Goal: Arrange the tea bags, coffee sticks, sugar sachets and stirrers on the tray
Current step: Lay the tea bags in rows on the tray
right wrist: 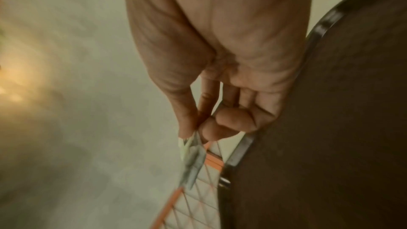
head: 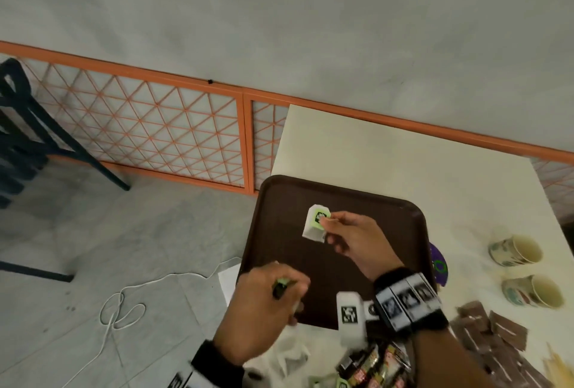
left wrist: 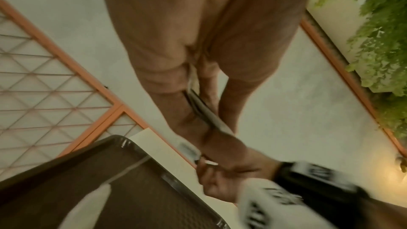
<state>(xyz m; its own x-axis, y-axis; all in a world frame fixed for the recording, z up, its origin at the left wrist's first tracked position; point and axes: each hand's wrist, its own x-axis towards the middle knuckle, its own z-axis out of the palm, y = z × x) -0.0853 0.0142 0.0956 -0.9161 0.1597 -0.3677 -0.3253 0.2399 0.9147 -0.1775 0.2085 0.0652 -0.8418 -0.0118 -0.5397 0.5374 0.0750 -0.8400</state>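
Observation:
A dark brown tray [head: 388, 210] lies on the cream table [head: 372, 145]. Above the tray's middle my right hand [head: 326, 226] pinches a white tea bag [head: 314, 222] with a green tag; in the right wrist view the tea bag [right wrist: 192, 158] hangs edge-on from thumb and forefinger beside the tray [right wrist: 330, 128]. My left hand [head: 292, 294] hovers over the tray's near left corner, fingers curled round another green-tagged tea bag [head: 282, 282], seen as a thin flat packet [left wrist: 203, 111] in the left wrist view. The tray floor shows nothing lying on it.
Two paper cups [head: 515, 252] [head: 534, 291] lie on their sides at the right. Brown sachets [head: 487, 334], coffee sticks [head: 379, 366] and wooden stirrers [head: 556, 369] crowd the near right. A white bag [head: 289, 353] sits near me. Orange lattice fence [head: 155, 126], chair [head: 25, 139] and cable [head: 124, 310] are left.

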